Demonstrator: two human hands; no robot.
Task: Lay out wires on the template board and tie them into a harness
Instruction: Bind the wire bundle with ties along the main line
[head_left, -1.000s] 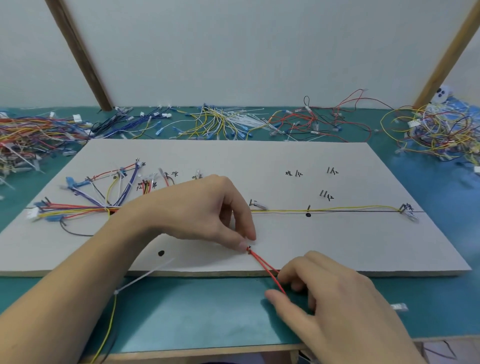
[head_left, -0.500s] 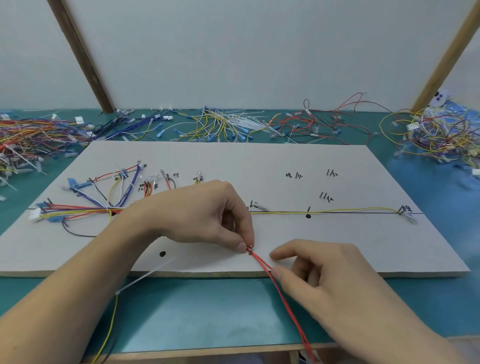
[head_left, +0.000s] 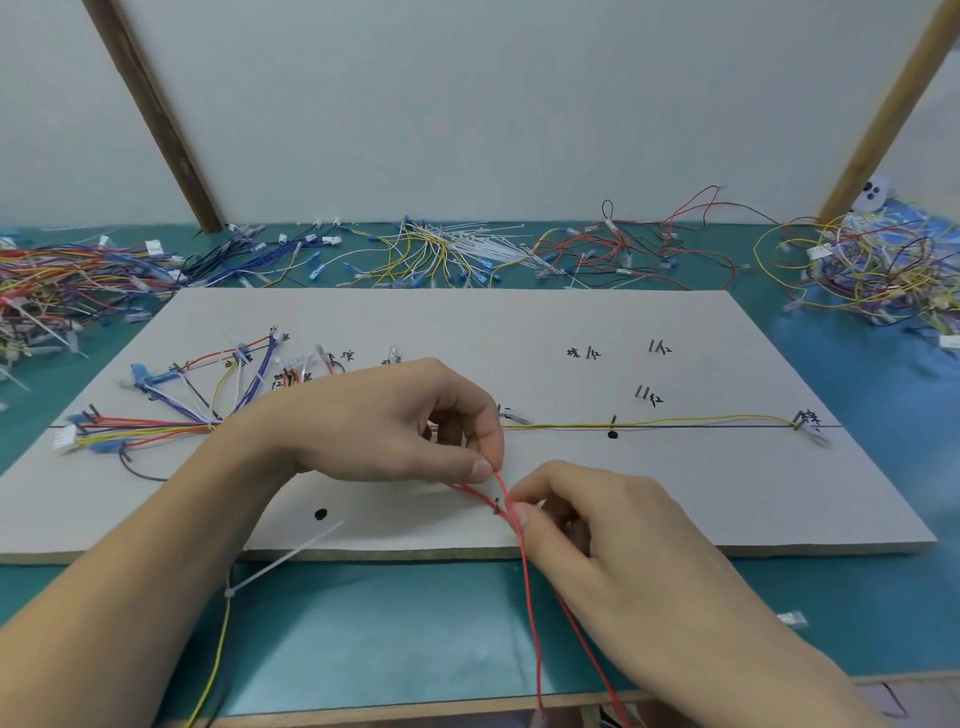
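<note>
The grey template board lies on the green table, with black marks and handwritten labels. A fan of coloured wires is laid out at its left, and a yellow wire runs along the black line to the right. My left hand pinches red wires between thumb and forefinger near the board's front edge. My right hand pinches the same red wires just below, beside a small black pin. The red wires trail down off the table's front edge.
A white zip tie with a yellow wire lies over the board's front edge at left. Heaps of loose wires fill the table's left, back and right. Two wooden struts lean against the wall.
My right hand has moved up from the table onto the board and taken hold of the red wires next to my left fingertips. The red wires now hang longer toward the front edge.
</note>
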